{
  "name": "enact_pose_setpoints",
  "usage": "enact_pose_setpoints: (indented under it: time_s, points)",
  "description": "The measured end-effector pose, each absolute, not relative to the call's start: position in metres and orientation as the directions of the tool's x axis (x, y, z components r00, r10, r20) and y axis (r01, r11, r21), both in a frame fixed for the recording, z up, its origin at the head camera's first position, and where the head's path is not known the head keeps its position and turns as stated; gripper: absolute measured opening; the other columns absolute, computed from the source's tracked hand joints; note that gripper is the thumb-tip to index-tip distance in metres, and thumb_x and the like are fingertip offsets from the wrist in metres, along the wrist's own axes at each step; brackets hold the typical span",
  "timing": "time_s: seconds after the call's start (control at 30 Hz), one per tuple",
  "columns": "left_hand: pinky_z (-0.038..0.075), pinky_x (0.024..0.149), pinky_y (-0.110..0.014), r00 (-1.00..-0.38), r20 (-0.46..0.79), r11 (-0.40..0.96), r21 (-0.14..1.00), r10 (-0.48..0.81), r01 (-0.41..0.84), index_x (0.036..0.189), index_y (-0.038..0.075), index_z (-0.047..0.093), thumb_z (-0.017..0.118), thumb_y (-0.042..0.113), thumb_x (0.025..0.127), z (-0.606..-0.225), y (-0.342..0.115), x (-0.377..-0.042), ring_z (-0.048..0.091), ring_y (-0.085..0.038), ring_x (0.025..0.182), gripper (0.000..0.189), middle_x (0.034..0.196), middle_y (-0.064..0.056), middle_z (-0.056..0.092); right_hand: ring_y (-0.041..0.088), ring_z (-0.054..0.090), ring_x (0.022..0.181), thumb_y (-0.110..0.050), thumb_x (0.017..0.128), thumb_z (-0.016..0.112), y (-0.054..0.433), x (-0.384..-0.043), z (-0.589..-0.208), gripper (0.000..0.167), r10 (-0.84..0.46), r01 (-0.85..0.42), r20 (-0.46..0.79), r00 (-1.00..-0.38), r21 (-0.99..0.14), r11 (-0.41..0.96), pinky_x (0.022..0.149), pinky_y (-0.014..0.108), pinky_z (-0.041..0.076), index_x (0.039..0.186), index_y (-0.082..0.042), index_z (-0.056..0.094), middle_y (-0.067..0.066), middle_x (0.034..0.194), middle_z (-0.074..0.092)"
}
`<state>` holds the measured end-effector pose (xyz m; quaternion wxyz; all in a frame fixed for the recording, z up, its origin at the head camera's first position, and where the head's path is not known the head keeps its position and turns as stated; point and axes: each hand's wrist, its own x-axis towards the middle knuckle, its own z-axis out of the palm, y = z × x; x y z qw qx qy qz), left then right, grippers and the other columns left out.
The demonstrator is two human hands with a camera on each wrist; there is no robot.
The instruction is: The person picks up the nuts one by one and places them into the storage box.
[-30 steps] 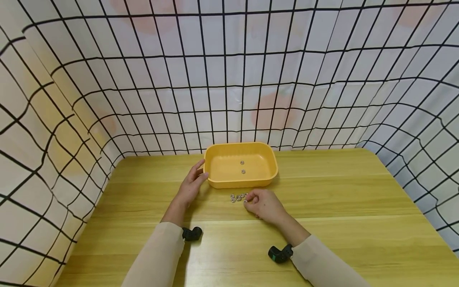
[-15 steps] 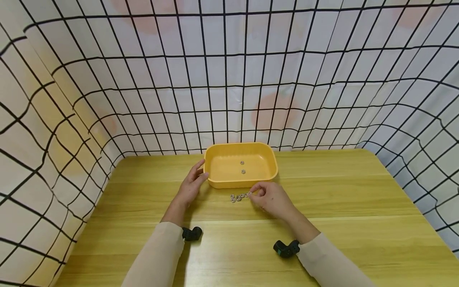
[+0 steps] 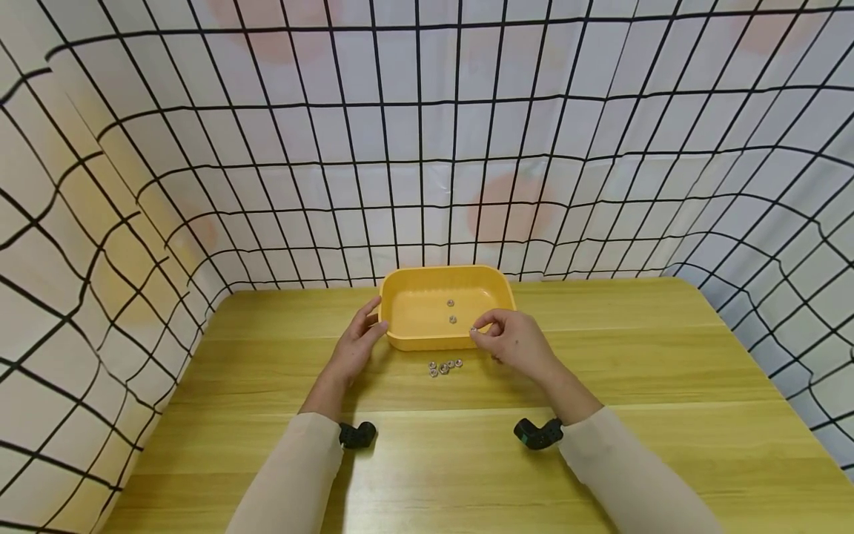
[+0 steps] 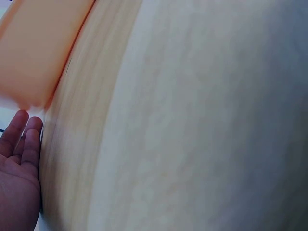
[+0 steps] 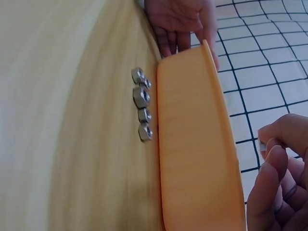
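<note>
While the left hand [image 3: 352,350], in the head view, rested its nearly straight fingers against the left end of the yellow tray [image 3: 427,343], the right hand [image 3: 519,343] pinched a small metal nut [image 3: 473,330] between thumb and forefinger at the tray's front rim, near the right corner. Two nuts [image 3: 453,320] lay inside the tray, and five loose nuts [image 3: 444,368] sat close together on the wooden table [image 3: 427,460] just in front. From the left wrist, the left fingers stretched toward the tray's corner. From the right wrist, the five loose nuts stood beside the tray's outer wall, and the right fingertips mostly hid the pinched nut.
</note>
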<state>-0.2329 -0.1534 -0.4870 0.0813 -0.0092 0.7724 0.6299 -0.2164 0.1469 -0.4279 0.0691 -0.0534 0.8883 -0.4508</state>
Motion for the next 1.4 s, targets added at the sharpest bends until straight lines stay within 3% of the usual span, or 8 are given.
enact_pose_setpoints:
  time_s: [0.3,0.53,0.67,0.87,1.1,1.4]
  points:
    - [0.022,0.125,-0.06,-0.986,-0.147,0.214,0.968,0.082,-0.127,0.157,0.041,0.035,0.055,0.038,0.106,-0.489,-0.153,-0.234,0.036,-0.034,0.151,0.055,0.16,-0.011,0.043,0.017,0.056,0.057,-0.028,0.093,0.076,0.147,-0.24,-0.427,0.022,-0.113,-0.011,-0.057,-0.992,-0.849,0.529,0.054,0.028,0.048,0.106,-0.011,0.07,0.002,0.074,0.061]
    - [0.023,0.125,-0.059,-0.986,-0.146,0.211,0.969,0.078,-0.127,0.157,0.04,0.035,0.056,0.037,0.106,-0.489,-0.153,-0.235,0.037,-0.033,0.15,0.055,0.159,-0.011,0.045,0.02,0.059,0.057,-0.034,0.095,0.074,0.145,-0.257,-0.427,0.027,-0.12,-0.032,-0.032,-0.992,-0.869,0.493,0.053,0.029,0.05,0.109,-0.011,0.07,0.01,0.081,0.065]
    - [0.023,0.125,-0.06,-0.986,-0.147,0.215,0.968,0.079,-0.128,0.156,0.043,0.035,0.055,0.038,0.106,-0.488,-0.153,-0.235,0.037,-0.033,0.15,0.054,0.159,-0.01,0.044,0.024,0.06,0.058,-0.032,0.095,0.073,0.14,-0.266,-0.429,0.026,-0.121,-0.014,-0.05,-0.991,-0.877,0.48,0.05,0.026,0.047,0.11,-0.011,0.069,0.005,0.08,0.063]
    - [0.024,0.125,-0.059,-0.986,-0.152,0.217,0.967,0.074,-0.133,0.155,0.044,0.036,0.056,0.039,0.105,-0.488,-0.152,-0.235,0.038,-0.033,0.15,0.054,0.158,-0.01,0.045,0.026,0.064,0.061,-0.032,0.096,0.072,0.135,-0.278,-0.431,0.024,-0.094,-0.012,-0.045,-0.995,-0.847,0.532,0.049,0.025,0.045,0.109,-0.012,0.069,0.004,0.08,0.064]
    - [0.027,0.124,-0.057,-0.989,-0.123,0.206,0.973,0.084,-0.103,0.156,0.041,0.037,0.056,0.035,0.106,-0.488,-0.153,-0.234,0.04,-0.033,0.149,0.054,0.157,-0.012,0.046,0.039,0.068,0.072,-0.03,0.096,0.071,0.134,-0.286,-0.432,0.023,-0.079,-0.011,-0.04,-0.996,-0.835,0.55,0.046,0.025,0.043,0.109,-0.012,0.069,0.013,0.087,0.068]
    - [0.026,0.125,-0.056,-0.989,-0.119,0.183,0.978,0.092,-0.1,0.157,0.038,0.037,0.056,0.034,0.106,-0.488,-0.154,-0.235,0.04,-0.033,0.149,0.055,0.157,-0.014,0.046,0.035,0.067,0.071,-0.033,0.096,0.071,0.13,-0.29,-0.434,0.022,-0.045,-0.001,-0.032,-0.998,-0.804,0.595,0.047,0.023,0.042,0.108,-0.014,0.069,0.005,0.082,0.066]
